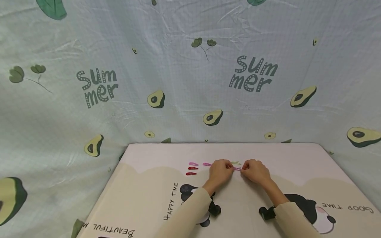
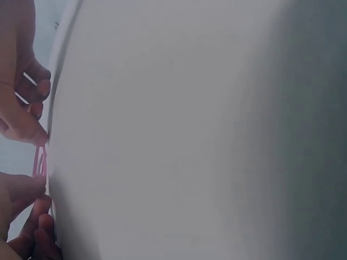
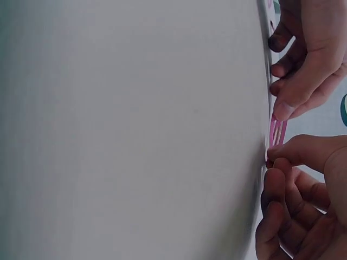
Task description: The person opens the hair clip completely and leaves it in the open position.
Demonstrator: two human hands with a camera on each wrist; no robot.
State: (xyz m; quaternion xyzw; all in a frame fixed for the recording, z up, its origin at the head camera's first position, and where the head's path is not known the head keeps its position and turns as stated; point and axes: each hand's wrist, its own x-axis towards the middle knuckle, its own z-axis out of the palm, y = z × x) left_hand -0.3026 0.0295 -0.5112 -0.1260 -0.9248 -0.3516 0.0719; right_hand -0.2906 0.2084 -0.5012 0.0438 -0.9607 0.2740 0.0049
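A pink snap hair clip point(image 1: 237, 169) is stretched between my two hands, close over the table. My left hand point(image 1: 221, 172) pinches one end of it between thumb and fingertips. At the other end, the thumb and fingertips of my right hand point(image 1: 255, 172) pinch it as well. The right wrist view shows the clip point(image 3: 283, 131) with its slim pink arms spread around a middle tongue. Just behind the hands lies a yellow-green hair clip point(image 1: 236, 163). Another pink clip point(image 1: 206, 164) lies beside my left hand, partly covered by it.
Further left on the table point(image 1: 148, 185) lie one more pink clip point(image 1: 193, 164) and two red clips, one point(image 1: 192, 168) above the other point(image 1: 191, 173). Cartoon figures and lettering are printed on the tabletop. A curtain point(image 1: 184, 72) with avocado prints hangs behind the table's far edge.
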